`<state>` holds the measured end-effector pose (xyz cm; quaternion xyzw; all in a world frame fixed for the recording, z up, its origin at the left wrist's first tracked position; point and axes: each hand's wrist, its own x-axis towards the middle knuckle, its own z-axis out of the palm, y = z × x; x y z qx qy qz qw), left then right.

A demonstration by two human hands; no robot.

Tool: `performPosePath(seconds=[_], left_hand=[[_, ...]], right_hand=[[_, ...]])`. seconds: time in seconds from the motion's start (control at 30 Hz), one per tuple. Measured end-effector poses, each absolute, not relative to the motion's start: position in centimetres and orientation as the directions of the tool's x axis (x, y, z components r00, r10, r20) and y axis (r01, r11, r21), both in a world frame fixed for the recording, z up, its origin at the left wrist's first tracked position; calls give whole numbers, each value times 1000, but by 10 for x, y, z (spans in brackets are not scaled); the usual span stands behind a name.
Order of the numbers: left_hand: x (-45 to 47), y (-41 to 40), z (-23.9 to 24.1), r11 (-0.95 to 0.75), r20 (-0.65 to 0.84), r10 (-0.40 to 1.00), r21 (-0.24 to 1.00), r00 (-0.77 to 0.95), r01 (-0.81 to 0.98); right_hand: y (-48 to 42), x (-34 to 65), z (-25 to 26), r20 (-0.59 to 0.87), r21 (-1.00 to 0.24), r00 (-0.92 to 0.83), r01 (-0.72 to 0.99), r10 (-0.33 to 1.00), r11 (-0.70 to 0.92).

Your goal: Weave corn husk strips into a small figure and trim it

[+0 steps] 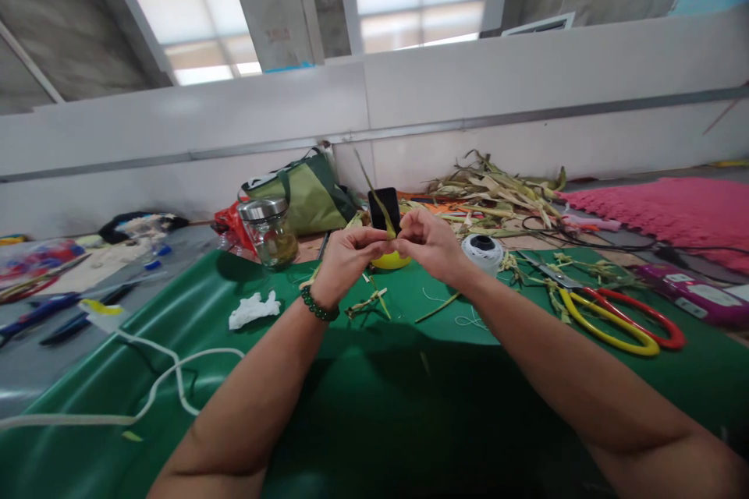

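Both hands meet above the middle of the green mat (374,398), fingertips almost touching. My left hand (351,253), with a green bead bracelet (319,307) at its wrist, pinches the lower end of a long green plant leaf strip (380,204). The strip rises from the fingers and leans up to the left. My right hand (434,243) is closed at the same end of the strip; its fingertips partly hide what they grip. Just below the hands sits a yellow round object (391,260), mostly covered. Behind them stands a dark phone (385,208).
Scissors (608,312) with red and yellow handles lie right, near a white thread spool (483,251). A glass jar (271,234), green bag (313,191) and crumpled tissue (253,310) are left. Dried leaves (497,191) pile up behind. A white cable (175,362) crosses the mat.
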<state>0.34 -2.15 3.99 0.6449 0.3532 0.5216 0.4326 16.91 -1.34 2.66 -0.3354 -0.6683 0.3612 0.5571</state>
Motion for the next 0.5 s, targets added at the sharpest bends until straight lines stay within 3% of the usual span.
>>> performPosePath(seconds=[0.13,0.3,0.4,0.5], left_hand=[[5,-19,37,-397,397,896,917,202,-41],[6,-22,40,-389,374,890,921,263,8],[4,-21,41,-356,348,899,934,267,-20],[2,-18,42,-295,310,925,950,218,-102]], right_hand=[[-11,168,28,392,-920,-181,-65,902,387],[-8,170,27,388,-920,-198,-131,900,368],[-10,169,25,434,-901,-212,-113,876,419],[-13,167,23,576,-809,-197,3,793,588]])
